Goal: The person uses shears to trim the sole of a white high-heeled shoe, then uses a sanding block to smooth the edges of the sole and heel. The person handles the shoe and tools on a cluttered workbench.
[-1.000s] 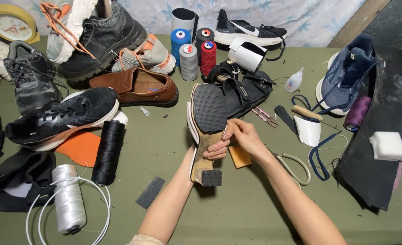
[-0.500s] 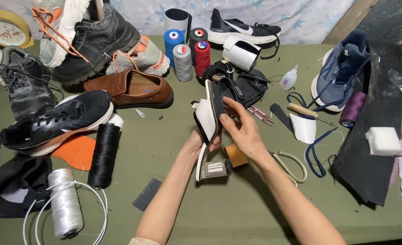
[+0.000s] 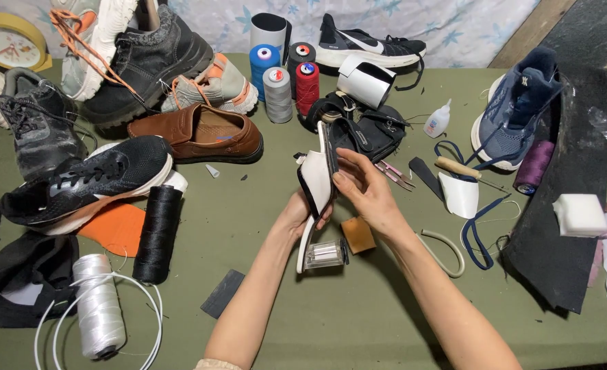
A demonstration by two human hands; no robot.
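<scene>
The white heeled sandal (image 3: 315, 186) with the clear block heel is now turned on its edge in the middle of the frame, so the thin side of the sole faces the camera; one second ago it lay flatter, with the dark sole showing wide, and half a second ago it was already tipping up. The heel end now points down, near the green table (image 3: 283, 301), and the toe end points up. This turn brings the edge where the sole meets the white upper into view — it seems the person is checking or pressing this seam.

The left hand (image 3: 296, 214) is closed around the sandal from below, at its middle part. The right hand (image 3: 365, 192) is half open, its fingers bent over the upper edge of the sole and the thumb pressing on the side.

Just under the right hand lies a small brown leather piece (image 3: 358, 235). Behind the sandal, a black bag (image 3: 365, 133) and small scissors (image 3: 394, 173) are near. A glue bottle (image 3: 438, 118) stands at the upper right, thread spools (image 3: 278, 92) at the upper centre, a brown loafer (image 3: 197, 133) and a black sneaker (image 3: 81, 183) at the left. Nothing blocks the hands — the clutter stays apart from them.
</scene>
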